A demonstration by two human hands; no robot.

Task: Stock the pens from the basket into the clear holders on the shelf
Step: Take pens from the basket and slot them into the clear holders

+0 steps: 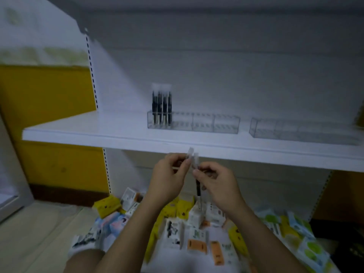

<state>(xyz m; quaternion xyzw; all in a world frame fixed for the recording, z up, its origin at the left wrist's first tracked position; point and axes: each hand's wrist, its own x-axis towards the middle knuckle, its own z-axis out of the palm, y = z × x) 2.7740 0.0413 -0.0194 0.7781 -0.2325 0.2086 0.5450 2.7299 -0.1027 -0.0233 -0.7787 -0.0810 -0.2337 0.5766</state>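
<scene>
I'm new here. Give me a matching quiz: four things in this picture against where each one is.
Things:
1 black pens
2 right holder
3 held pen
4 boxes

Places:
A heaped below the shelf
B upright in the left holder
C in the right hand
D on the shelf, penless

Pairs: 1-B, 2-D, 3-C, 4-A

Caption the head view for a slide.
Left hand and right hand hold pens below the shelf; left holder partly stocked.

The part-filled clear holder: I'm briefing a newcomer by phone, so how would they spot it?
Look at the white shelf. On it, beside the empty right holder, sits the left holder. Only it has upright black pens, in its leftmost compartment.
</scene>
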